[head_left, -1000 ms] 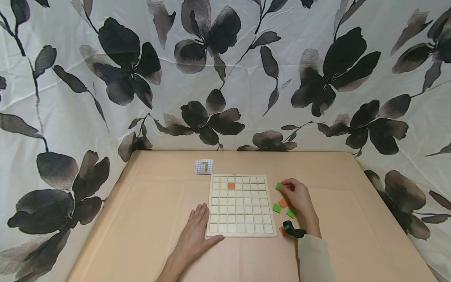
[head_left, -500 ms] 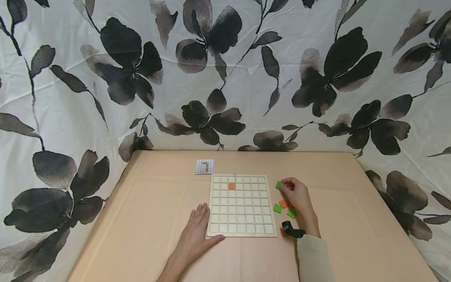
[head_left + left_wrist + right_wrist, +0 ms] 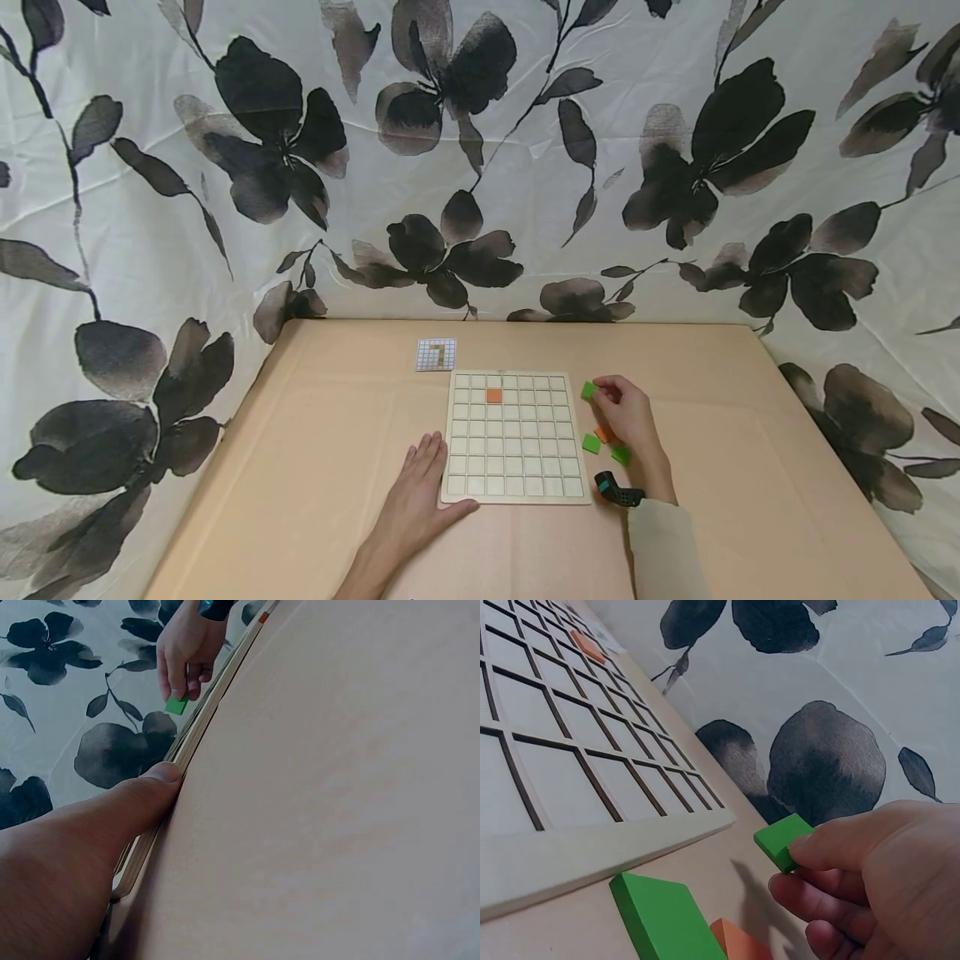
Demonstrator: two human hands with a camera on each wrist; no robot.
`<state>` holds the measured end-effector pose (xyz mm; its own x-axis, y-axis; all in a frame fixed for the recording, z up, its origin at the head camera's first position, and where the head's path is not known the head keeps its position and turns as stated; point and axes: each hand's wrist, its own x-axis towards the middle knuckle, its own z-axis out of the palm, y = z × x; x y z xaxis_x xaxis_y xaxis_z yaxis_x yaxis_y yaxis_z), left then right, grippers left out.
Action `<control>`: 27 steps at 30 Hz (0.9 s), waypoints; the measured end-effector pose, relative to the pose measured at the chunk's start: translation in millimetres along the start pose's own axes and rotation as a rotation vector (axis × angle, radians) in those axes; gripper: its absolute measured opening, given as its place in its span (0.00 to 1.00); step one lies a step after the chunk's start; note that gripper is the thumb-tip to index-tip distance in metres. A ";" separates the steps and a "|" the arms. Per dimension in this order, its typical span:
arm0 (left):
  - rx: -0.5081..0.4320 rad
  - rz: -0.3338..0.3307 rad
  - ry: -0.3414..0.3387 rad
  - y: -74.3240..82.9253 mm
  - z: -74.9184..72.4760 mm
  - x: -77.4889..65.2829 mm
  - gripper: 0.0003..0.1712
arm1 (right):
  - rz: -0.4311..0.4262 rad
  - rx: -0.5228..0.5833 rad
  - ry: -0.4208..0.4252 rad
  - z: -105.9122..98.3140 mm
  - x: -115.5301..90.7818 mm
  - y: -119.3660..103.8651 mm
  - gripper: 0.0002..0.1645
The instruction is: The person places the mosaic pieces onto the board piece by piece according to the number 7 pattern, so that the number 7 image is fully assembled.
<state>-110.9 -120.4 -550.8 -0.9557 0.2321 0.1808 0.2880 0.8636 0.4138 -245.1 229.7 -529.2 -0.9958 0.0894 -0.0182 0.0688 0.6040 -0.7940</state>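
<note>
Your right hand pinches a green tile between thumb and fingers, seemingly just above the tabletop, right of its midline and toward its far edge. The governing relation is lateral: the tile projects leftward from your fingertips, just beside the right edge of the grid board, near that board's far-right corner, and apart from it. Your right hand is plainly the nearer; your left hand lies at the board's opposite side, fingers straight and close together along the left edge, thumb spread to touch the near edge by the near-left corner. The tile looks square, so no long axis can be assigned; its sides appear askew to the board's right edge, one corner pointing roughly boardward.
</note>
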 end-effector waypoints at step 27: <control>0.008 0.006 -0.003 -3.0 2.5 -1.9 0.60 | -0.066 0.021 0.028 15.2 -0.4 -7.1 0.13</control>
<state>-110.1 -122.2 -554.7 -0.9542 0.2388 0.1804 0.2933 0.8658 0.4054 -246.1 213.3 -532.8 -0.9961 0.0722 0.0508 0.0019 0.5927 -0.8054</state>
